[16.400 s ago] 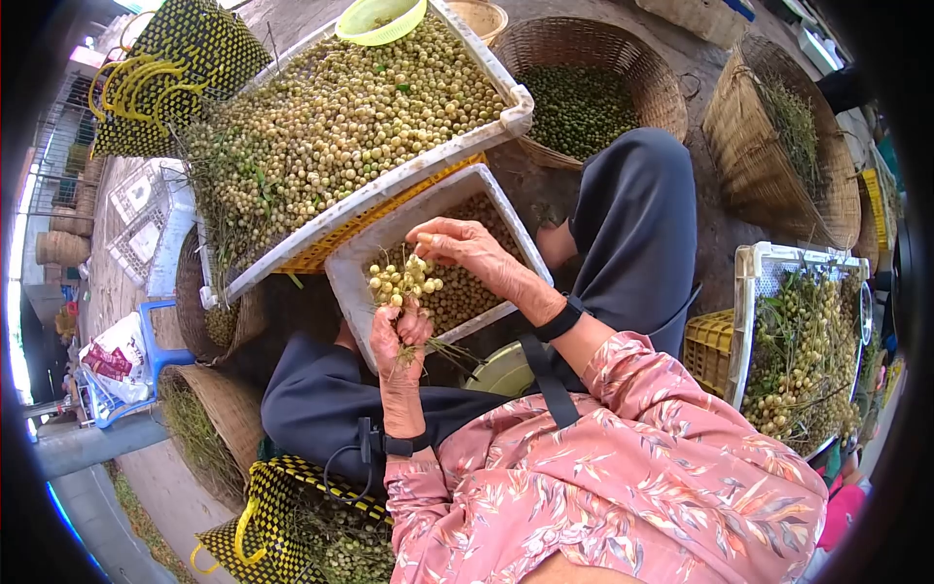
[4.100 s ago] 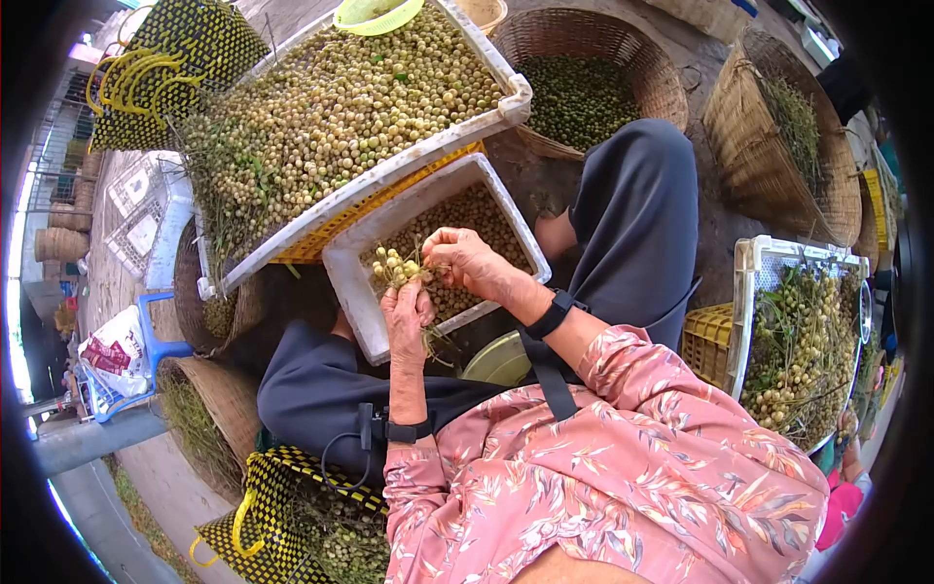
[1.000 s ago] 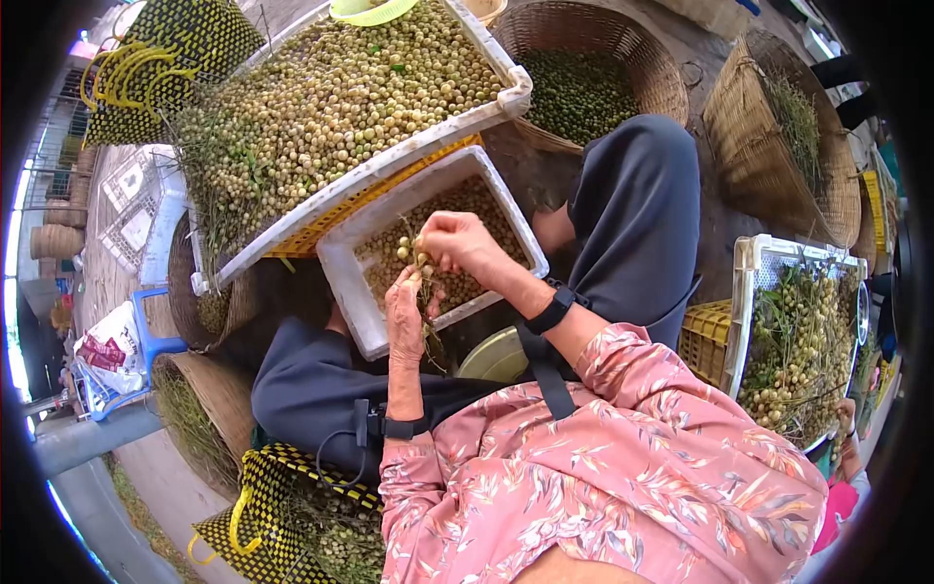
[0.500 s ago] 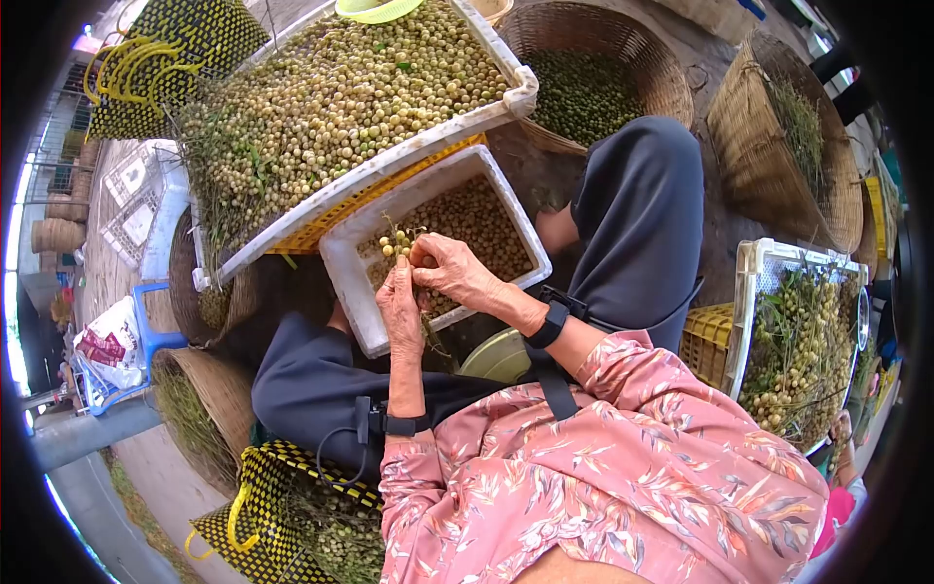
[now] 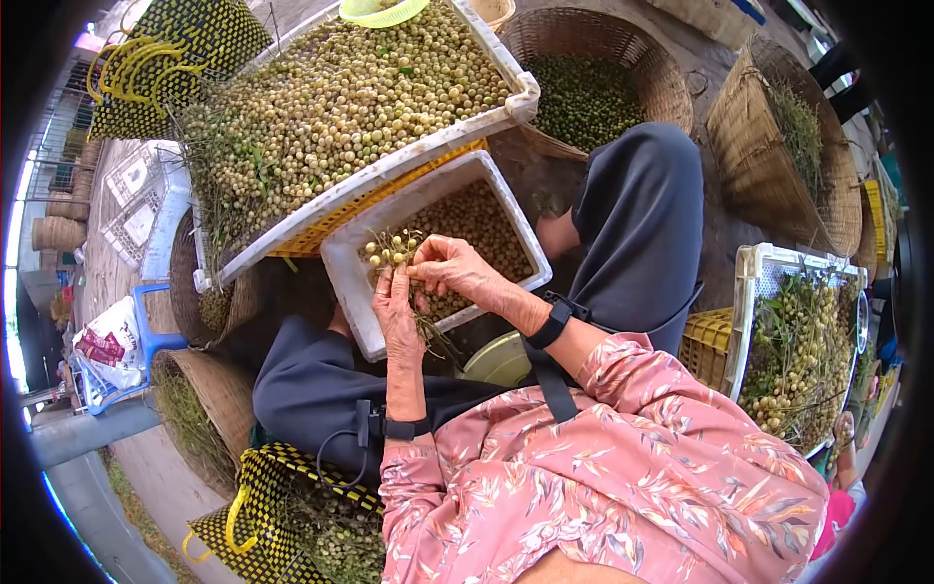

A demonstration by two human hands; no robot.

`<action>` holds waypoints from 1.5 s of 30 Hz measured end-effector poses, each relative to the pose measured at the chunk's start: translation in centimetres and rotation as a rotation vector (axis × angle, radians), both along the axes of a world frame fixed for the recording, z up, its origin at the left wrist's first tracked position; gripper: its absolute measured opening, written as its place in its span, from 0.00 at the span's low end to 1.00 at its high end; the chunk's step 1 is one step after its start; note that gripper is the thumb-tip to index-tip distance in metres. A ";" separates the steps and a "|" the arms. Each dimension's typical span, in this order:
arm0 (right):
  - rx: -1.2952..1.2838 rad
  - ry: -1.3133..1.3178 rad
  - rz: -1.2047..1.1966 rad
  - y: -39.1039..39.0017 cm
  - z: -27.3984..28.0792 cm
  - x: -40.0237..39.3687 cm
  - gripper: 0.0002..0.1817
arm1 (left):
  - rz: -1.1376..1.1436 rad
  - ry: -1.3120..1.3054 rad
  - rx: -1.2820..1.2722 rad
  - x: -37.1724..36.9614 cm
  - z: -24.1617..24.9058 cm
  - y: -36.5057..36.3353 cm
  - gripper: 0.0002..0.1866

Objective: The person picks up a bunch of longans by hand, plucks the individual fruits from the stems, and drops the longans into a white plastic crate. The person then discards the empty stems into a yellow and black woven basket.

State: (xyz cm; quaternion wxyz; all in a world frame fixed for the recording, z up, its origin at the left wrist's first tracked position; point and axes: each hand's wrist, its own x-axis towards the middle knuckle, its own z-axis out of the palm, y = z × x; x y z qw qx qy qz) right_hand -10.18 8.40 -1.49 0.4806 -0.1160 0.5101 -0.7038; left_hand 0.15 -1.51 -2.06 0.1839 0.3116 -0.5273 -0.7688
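My left hand (image 5: 396, 319) grips the stems of a fruit bunch (image 5: 390, 252), a small cluster of pale yellow round fruits on thin green stalks. My right hand (image 5: 455, 270) pinches at the fruits on that bunch, right beside the left thumb. Both hands hover over a small white crate (image 5: 342, 275) between my knees, partly filled with loose picked fruits. Bare stalks hang below my left palm.
A large white tray (image 5: 519, 105) heaped with fruit leans above the small crate. A wicker basket (image 5: 669, 83) of green fruits sits behind my right knee, another wicker basket (image 5: 754, 175) farther right. A white crate (image 5: 745, 292) of bunches stands at right. Yellow-black woven bags (image 5: 255, 474) lie near me.
Compared with earlier, the bunch in my left hand carries far fewer fruits. In the last second my right hand has dropped slightly and stays picking at the cluster.
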 end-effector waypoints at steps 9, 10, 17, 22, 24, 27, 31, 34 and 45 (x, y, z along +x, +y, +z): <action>-0.109 -0.262 -0.041 0.6 0.0 0.6 0.04 | 0.048 0.060 0.226 -0.4 0.9 0.4 0.10; -0.144 -0.336 -0.074 0.8 -0.2 0.5 0.04 | 0.058 0.104 0.296 -0.3 1.0 0.1 0.10; -0.175 -0.403 -0.152 0.8 0.6 -1.3 0.08 | -0.004 0.129 0.322 0.1 1.9 0.3 0.09; -0.178 -0.384 -0.053 0.2 -0.7 -1.4 0.07 | -0.049 0.090 0.242 -0.1 2.0 0.5 0.11; -0.226 -0.433 -0.058 0.3 -0.8 -1.1 0.07 | -0.062 0.086 0.232 0.0 1.9 0.5 0.11; -0.241 -0.411 -0.054 0.1 -1.5 -1.1 0.05 | -0.110 0.108 0.266 0.1 2.2 0.4 0.09; -0.225 -0.456 -0.083 0.3 -1.3 -1.2 0.04 | -0.168 0.097 0.267 0.2 2.6 0.3 0.07; -0.263 -0.657 -0.206 0.2 -0.6 -1.0 0.03 | -0.150 0.090 0.314 0.3 2.3 0.7 0.07; -0.313 -0.483 -0.063 0.5 0.2 -1.3 0.04 | -0.167 0.091 0.329 0.3 3.4 0.7 0.09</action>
